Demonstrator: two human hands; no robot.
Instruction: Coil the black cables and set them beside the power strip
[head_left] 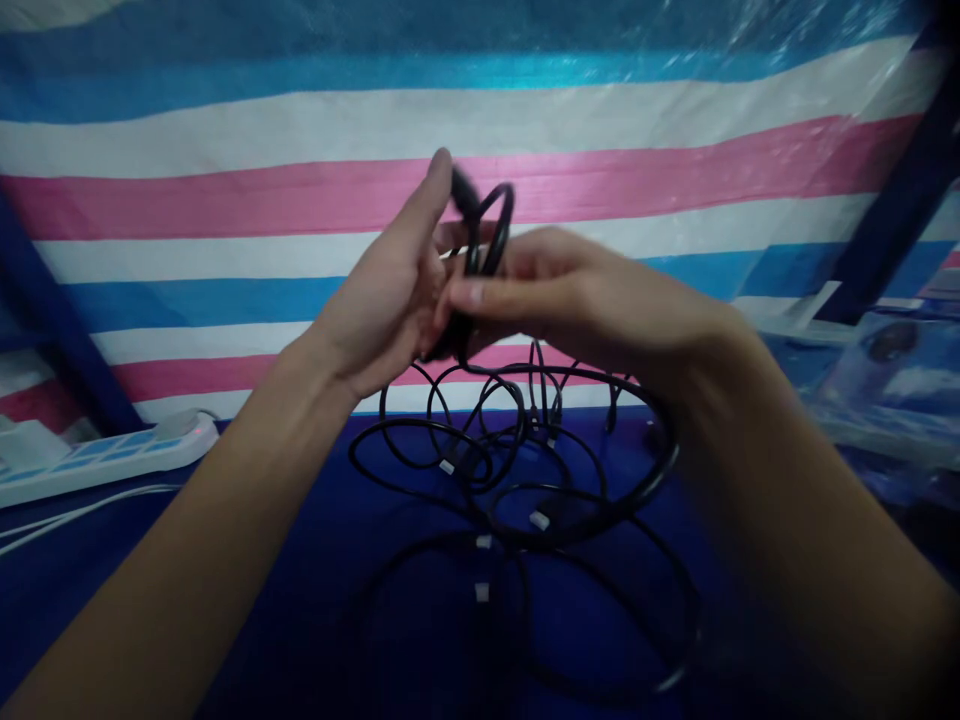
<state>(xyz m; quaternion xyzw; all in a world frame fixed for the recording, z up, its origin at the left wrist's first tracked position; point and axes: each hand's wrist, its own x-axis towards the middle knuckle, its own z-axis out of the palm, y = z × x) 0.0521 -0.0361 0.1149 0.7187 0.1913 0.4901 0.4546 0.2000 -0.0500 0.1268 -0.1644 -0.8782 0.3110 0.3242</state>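
Note:
My left hand (390,295) and my right hand (555,295) meet in front of me, raised above a dark blue surface (300,560). Both are closed on the same black cable (484,225), which forms a small loop between them, with its upper end sticking up past my left thumb. From the hands the cable hangs down into a tangle of black cables (525,500) lying on the surface, with several white-tipped plugs among them.
A white power strip (105,460) with a red light and white cords lies at the left. A striped pink, white and blue tarp (225,200) hangs behind. Plastic-wrapped items (877,380) sit at the right by a dark post (892,210).

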